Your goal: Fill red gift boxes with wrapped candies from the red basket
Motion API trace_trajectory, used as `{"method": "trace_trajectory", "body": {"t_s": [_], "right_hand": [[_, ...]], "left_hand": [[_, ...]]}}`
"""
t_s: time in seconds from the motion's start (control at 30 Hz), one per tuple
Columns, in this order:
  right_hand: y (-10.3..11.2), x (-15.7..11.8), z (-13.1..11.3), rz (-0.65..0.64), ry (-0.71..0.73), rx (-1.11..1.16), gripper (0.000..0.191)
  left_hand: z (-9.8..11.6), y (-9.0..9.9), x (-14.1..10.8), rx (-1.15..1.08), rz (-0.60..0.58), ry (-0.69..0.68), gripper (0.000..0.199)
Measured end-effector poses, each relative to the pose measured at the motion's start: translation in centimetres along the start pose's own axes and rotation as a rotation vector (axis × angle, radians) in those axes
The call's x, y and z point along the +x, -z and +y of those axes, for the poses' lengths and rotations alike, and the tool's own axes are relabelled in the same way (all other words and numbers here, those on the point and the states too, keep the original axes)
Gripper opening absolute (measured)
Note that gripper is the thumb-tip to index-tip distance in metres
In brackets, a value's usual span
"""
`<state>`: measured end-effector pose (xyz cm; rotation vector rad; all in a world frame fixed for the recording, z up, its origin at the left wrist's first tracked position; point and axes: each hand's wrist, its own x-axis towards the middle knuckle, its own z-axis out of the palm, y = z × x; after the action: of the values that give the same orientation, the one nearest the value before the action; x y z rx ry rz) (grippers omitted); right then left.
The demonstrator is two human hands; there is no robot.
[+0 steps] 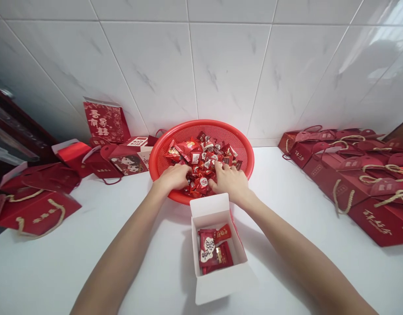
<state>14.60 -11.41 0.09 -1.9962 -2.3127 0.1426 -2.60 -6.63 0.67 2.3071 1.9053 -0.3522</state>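
A round red plastic basket (246, 151) with mesh sides holds a pile of red-wrapped candies (209, 164). Both my hands reach over its near rim into the pile. At the left, my left hand (176, 176) has its fingers curled down among the candies, and its fingertips are hidden. On the right side of the pile lies my right hand (231, 180), fingers apart and touching the wrappers. Between my forearms stands an open white-lined box (221, 284), flaps folded out, with several red candy packets (208, 251) inside.
Closed red gift boxes (345, 170) with rope handles stand in rows at the right. More red boxes (40, 208) are at the left, one standing tall (104, 120) by the tiled wall (227, 70). Everything sits on a white tabletop (142, 267).
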Motion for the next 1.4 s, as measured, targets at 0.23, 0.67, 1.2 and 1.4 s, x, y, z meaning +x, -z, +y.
{"method": "trace_trajectory", "body": {"t_s": [0.23, 0.67, 1.2, 1.4], "right_hand": [[0.2, 0.0, -0.1, 0.001, -0.003, 0.02, 0.044], [0.1, 0.2, -0.2, 0.017, -0.003, 0.035, 0.042], [0.1, 0.2, 0.0, 0.044, 0.02, 0.055, 0.038], [0.4, 0.6, 0.1, 0.05, -0.009, 0.088, 0.043]], "left_hand": [[-0.7, 0.0, 0.8, -0.303, 0.215, 0.015, 0.061], [-1.1, 0.1, 1.5, -0.338, 0.25, 0.125, 0.055], [-1.3, 0.0, 1.1, -0.366, 0.191, 0.042, 0.039], [-2.0, 0.3, 2.0, -1.244, 0.324, -0.183, 0.039]]}}
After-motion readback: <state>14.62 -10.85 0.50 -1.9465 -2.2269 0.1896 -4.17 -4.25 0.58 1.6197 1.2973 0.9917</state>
